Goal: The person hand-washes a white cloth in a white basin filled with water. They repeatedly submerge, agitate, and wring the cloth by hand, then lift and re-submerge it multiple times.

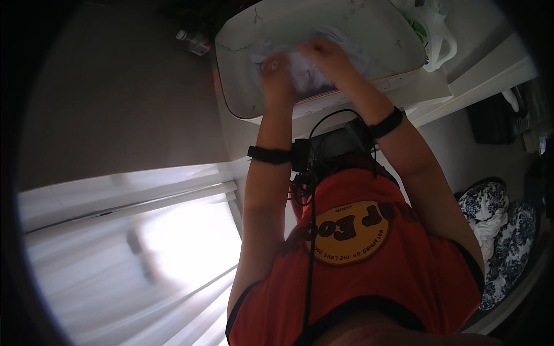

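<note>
A white basin (pixel 376 39) with grey veining and a dark rim line stands before me. In it lies a crumpled pale cloth (pixel 309 75), wet-looking. My left hand (pixel 277 75) is over the cloth's left part, fingers bent and blurred; whether it grips the fabric cannot be told. My right hand (pixel 324 56) is at the cloth's upper middle, its fingers curled and blurred, and its hold is likewise unclear. Both wrists wear black straps.
A small clear bottle (pixel 197 43) with a white cap lies left of the basin. A white plastic jug (pixel 437 39) with a handle stands at its right, on the counter. Black cables (pixel 311 216) hang down my front. Pale curtains (pixel 108 246) are at lower left, patterned fabric (pixel 510 246) at right.
</note>
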`<action>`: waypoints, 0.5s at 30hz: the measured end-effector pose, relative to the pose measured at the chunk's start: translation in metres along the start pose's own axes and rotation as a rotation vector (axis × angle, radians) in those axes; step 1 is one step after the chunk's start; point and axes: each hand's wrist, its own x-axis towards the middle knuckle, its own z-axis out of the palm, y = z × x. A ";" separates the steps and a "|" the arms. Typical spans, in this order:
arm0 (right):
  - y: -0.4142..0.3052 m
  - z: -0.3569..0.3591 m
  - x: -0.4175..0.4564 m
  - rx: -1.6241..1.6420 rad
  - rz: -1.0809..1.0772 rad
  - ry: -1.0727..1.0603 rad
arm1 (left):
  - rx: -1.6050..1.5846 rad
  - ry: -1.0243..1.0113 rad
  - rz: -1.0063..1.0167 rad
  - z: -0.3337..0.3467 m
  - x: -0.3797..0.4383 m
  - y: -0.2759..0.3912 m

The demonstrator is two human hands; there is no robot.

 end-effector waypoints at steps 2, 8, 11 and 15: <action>-0.004 0.009 -0.009 -0.208 -0.334 0.078 | 0.056 -0.057 0.021 0.000 0.002 -0.001; -0.010 0.029 -0.006 -0.587 -0.578 0.183 | 0.125 -0.238 -0.032 0.002 -0.002 0.000; -0.013 0.045 -0.016 -0.644 -0.669 0.203 | 1.190 -0.292 0.584 -0.022 0.015 -0.016; 0.001 0.033 0.000 -0.787 -0.712 0.182 | 0.095 -0.268 0.117 -0.021 0.016 -0.027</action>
